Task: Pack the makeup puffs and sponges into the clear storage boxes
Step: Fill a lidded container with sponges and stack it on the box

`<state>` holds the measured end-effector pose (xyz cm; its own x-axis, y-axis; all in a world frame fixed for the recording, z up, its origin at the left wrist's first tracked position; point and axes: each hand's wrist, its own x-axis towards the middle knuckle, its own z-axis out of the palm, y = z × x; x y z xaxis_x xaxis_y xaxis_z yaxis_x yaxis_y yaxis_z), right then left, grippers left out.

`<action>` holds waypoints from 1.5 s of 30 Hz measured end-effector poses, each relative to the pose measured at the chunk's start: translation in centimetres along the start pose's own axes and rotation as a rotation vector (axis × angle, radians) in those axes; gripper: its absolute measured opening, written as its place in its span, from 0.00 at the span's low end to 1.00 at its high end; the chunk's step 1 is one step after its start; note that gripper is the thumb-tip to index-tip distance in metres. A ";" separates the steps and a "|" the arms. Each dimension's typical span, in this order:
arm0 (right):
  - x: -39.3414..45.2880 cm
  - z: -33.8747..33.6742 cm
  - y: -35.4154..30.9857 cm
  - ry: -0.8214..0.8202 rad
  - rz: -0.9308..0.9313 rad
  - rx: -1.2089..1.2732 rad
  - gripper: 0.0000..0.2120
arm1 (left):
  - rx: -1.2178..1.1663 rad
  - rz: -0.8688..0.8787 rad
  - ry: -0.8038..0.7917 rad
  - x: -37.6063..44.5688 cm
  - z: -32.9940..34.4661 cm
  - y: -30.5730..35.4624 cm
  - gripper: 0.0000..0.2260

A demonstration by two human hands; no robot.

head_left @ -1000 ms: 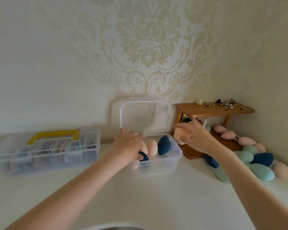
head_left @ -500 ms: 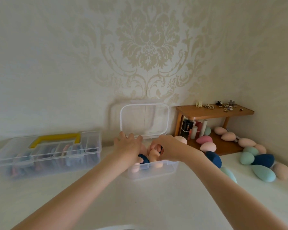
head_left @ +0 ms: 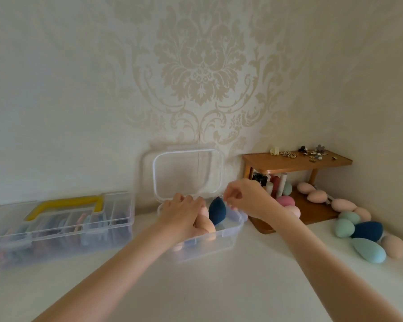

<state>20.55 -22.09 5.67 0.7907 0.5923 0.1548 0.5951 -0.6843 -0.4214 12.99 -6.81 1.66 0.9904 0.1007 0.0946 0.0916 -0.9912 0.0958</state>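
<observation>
While the open clear box (head_left: 228, 240) sits at frame centre on the table (head_left: 242, 287), left hand (head_left: 184, 217) reaches inside, fingers curled round a peach sponge (head_left: 207, 226). Right hand (head_left: 244, 197) hovers over the box's right rim, fingers loosely curled, holding nothing. Navy sponge (head_left: 216, 211) stands upright inside. Loose sponges (head_left: 368, 249) lie at right, near the wooden shelf (head_left: 296, 161). Judgement: sponges are light, soft and compressible; grip round the wide belly, gently. A squeezed one may spring back out.
</observation>
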 end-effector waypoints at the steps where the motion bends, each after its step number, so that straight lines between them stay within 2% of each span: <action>1: 0.3 -0.4 1.2 0.102 0.053 -0.006 0.08 | -0.015 0.003 -0.006 -0.1 -0.1 -0.1 0.20; 2: 0.5 -0.5 2.3 0.157 0.100 -0.046 0.08 | -0.031 0.007 -0.014 -0.2 -0.2 -0.1 0.19; 3: 0.8 -0.1 3.2 0.140 0.131 -0.092 0.09 | -0.041 0.010 -0.020 -0.4 -0.3 -0.1 0.19; 5: 0.8 1.6 4.2 -0.018 0.136 -0.181 0.12 | -0.032 0.012 -0.020 -0.5 -0.3 -0.1 0.19; 7: 0.8 3.4 4.3 -0.066 0.151 -0.217 0.16 | -0.011 0.009 0.004 -0.5 -0.1 -0.1 0.19; 11: 0.8 4.9 4.6 0.088 0.082 -0.210 0.18 | 0.011 0.024 0.018 -0.6 0.5 -0.4 0.22; 13: 0.6 4.1 4.8 0.168 0.078 -0.124 0.15 | 0.020 0.053 0.002 -0.8 0.5 -0.5 0.24; 15: 0.3 2.2 4.6 0.290 0.061 -0.032 0.12 | -0.005 0.078 -0.001 -0.9 0.3 -0.4 0.23; 17: 0.0 -0.1 3.8 0.321 0.076 0.168 0.07 | -0.030 0.088 -0.013 -0.9 -0.1 -0.3 0.20; 19: -0.3 -1.5 2.6 0.156 0.034 0.305 0.07 | -0.018 0.090 -0.031 -0.8 -0.2 -0.1 0.20; 20: -0.7 -1.7 1.8 0.034 -0.004 0.270 0.09 | -0.005 0.089 -0.036 -0.8 -0.1 -0.1 0.20; 24: -1.3 -0.4 -0.2 -0.219 -0.148 -0.066 0.12 | -0.002 0.076 -0.035 -0.8 0.1 -0.2 0.20; 27: -1.1 0.5 -1.1 -0.330 -0.124 -0.226 0.16 | 0.018 0.073 -0.028 -0.7 0.3 -0.2 0.26; 30: -0.7 1.3 -1.8 -0.251 -0.078 -0.265 0.16 | 0.014 0.088 -0.011 -0.6 0.5 -0.4 0.28; 35: -0.3 3.5 -1.9 -0.114 -0.153 -0.509 0.09 | 0.024 0.151 0.017 -0.8 0.5 -0.2 0.22; 41: -1.2 3.6 -0.8 -0.185 -0.131 -0.607 0.12 | -0.048 0.260 -0.038 -0.4 0.3 0.0 0.20; 43: -1.6 2.2 -0.1 -0.213 -0.079 -0.436 0.12 | -0.035 0.290 -0.055 -0.4 0.3 0.3 0.20; 45: -1.8 0.4 1.1 -0.075 -0.007 -0.223 0.11 | -0.028 0.290 -0.072 -0.3 0.3 0.5 0.20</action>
<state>19.76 -23.74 4.57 0.7784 0.6218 0.0871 0.6244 -0.7520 -0.2114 12.80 -7.40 1.38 0.9796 -0.1942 0.0514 -0.1986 -0.9748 0.1021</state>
